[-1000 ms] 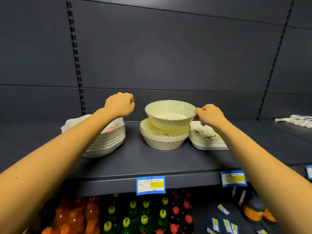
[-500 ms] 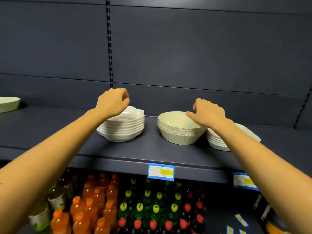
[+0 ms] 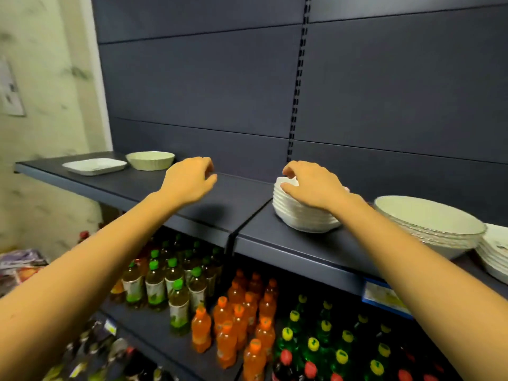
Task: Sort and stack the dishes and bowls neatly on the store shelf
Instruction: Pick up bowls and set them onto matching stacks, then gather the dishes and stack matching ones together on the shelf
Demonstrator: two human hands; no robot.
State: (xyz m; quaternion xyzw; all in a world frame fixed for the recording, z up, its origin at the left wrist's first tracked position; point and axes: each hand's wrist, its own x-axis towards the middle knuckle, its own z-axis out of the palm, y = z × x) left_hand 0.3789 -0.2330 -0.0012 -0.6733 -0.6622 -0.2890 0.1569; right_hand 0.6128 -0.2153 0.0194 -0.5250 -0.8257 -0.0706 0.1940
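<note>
A stack of white scalloped bowls stands on the dark shelf. My right hand hovers over its top rim with curled, spread fingers and grips nothing. My left hand floats above bare shelf to the left, loosely curled and holding nothing. To the right sits a stack of cream ribbed bowls, and beside it a stack of white square plates, cut off by the frame edge. At the shelf's far left end lie a single cream ribbed bowl and a white square plate.
The shelf backs onto a dark panel wall, with a pale marbled wall at its left end. Below are rows of green-capped, orange and dark drink bottles. A blue price tag hangs on the shelf's front edge.
My right hand let go of the cream bowl, which now sits nested on its stack. Both hands and my view swung left; the far-left bowl and plate came into sight.
</note>
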